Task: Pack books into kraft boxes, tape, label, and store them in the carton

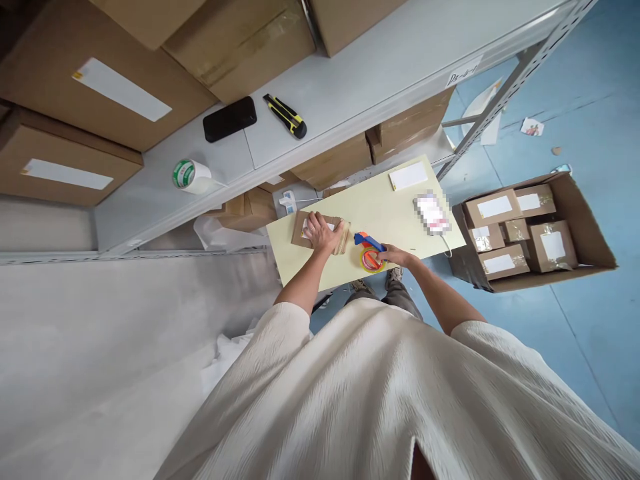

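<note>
Fingers spread, the left hand (323, 233) rests on a box (298, 225); the right hand's (396, 255) fingers clasp a tape dispenser (369, 241) jutting left of them.

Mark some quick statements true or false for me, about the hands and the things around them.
1. The left hand rests on a box. True.
2. The right hand holds a phone. False: it holds a tape dispenser.
3. The yellow-and-black knife lies on the shelf. True.
4. The open carton holds shoes. False: it holds smaller boxes.
5. A white roll is on the shelf. True.
</note>
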`<action>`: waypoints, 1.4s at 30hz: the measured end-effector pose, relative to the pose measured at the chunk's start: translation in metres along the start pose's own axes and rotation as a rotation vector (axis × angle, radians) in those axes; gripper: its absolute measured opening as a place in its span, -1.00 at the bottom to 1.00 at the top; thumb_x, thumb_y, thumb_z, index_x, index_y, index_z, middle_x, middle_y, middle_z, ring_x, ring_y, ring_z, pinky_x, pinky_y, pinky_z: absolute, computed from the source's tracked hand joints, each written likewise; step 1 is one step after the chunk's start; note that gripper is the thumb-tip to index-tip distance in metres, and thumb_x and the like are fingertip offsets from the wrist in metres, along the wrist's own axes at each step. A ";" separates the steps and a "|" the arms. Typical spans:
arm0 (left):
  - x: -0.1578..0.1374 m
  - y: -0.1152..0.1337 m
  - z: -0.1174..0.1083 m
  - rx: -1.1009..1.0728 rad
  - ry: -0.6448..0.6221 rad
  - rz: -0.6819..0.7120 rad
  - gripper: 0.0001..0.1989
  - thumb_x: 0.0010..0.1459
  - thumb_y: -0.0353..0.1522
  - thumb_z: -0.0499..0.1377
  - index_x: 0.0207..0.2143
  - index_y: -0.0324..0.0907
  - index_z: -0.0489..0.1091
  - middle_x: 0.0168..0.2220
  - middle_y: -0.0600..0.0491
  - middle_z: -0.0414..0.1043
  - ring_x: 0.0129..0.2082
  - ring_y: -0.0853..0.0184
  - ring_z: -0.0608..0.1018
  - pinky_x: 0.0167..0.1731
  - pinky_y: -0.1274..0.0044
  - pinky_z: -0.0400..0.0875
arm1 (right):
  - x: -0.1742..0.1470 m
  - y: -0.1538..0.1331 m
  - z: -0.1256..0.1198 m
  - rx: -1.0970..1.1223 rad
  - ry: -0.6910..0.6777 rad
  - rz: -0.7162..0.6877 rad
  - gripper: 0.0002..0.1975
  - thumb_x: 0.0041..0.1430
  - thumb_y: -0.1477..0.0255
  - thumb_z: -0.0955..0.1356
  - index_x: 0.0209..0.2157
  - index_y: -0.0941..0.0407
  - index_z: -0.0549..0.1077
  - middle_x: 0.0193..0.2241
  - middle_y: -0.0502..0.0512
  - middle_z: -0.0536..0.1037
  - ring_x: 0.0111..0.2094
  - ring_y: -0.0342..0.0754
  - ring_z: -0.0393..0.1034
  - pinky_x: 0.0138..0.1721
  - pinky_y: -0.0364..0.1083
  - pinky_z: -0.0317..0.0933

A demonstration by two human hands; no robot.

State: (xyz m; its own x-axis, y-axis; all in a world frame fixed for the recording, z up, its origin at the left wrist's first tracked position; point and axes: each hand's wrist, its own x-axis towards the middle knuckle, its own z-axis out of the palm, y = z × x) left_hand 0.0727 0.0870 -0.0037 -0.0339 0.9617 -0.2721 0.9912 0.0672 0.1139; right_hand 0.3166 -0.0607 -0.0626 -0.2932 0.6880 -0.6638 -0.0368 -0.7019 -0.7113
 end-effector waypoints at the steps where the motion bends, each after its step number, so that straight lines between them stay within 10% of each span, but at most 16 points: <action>1: 0.000 0.000 0.002 0.012 0.016 0.039 0.05 0.44 0.15 0.17 0.67 -0.33 -0.01 0.71 -0.32 -0.14 0.71 -0.19 -0.13 0.64 -0.03 -0.17 | 0.000 0.000 0.000 -0.005 0.000 -0.001 -0.52 -0.20 0.35 0.50 -0.13 0.09 0.60 -0.31 0.03 0.63 -0.25 0.04 0.41 -0.26 -0.06 0.26; 30: 0.002 -0.010 0.021 0.013 0.043 0.154 -0.12 0.55 0.05 0.04 0.68 -0.26 0.03 0.73 -0.25 -0.21 0.74 -0.01 -0.17 0.66 -0.01 -0.32 | 0.056 -0.086 -0.014 -0.683 -0.233 0.134 -0.47 -0.05 0.20 0.57 -0.03 0.10 0.60 -0.10 0.20 0.72 -0.03 0.23 0.60 -0.08 0.02 0.45; 42: 0.001 -0.007 0.016 -0.037 0.004 0.145 -0.13 0.56 0.02 0.05 0.70 -0.24 -0.03 0.74 -0.23 -0.27 0.74 -0.02 -0.25 0.66 -0.05 -0.34 | 0.078 -0.085 0.012 -0.726 -0.204 0.052 -0.64 -0.34 0.30 0.68 -0.51 0.02 0.54 -0.63 -0.03 0.46 -0.42 0.06 0.54 -0.32 -0.03 0.35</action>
State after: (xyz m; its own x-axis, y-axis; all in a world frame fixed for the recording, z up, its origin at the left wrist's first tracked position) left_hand 0.0674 0.0833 -0.0201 0.1084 0.9631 -0.2463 0.9804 -0.0626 0.1868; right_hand 0.2853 0.0504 -0.0508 -0.4507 0.5601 -0.6951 0.5999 -0.3867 -0.7004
